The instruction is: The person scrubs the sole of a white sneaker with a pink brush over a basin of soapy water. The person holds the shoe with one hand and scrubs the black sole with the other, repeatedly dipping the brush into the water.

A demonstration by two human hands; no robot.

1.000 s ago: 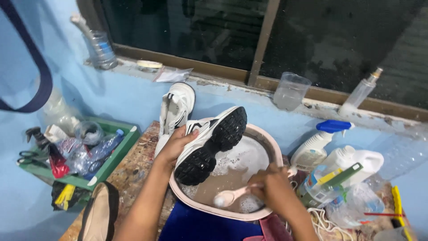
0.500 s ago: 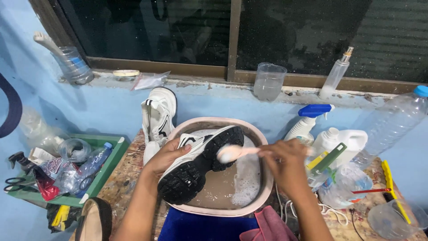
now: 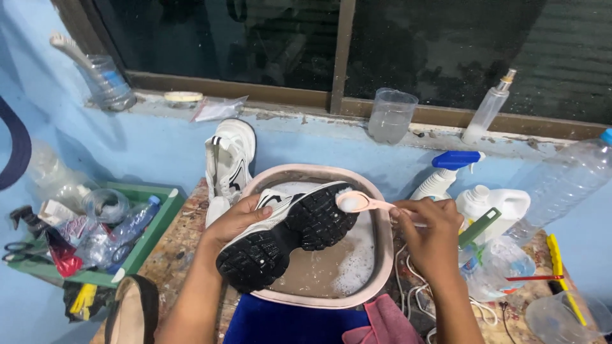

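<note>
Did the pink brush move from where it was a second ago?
Yes. The pink brush rose from low in the soapy water of the pink basin up to the heel end of the shoe sole, held in the right hand.

Two white sneakers: one (image 3: 290,232) in the left hand (image 3: 239,220), one (image 3: 228,159) beyond it; one pink brush (image 3: 370,204) in the right hand (image 3: 433,239); one basin (image 3: 382,255) beneath both
</note>
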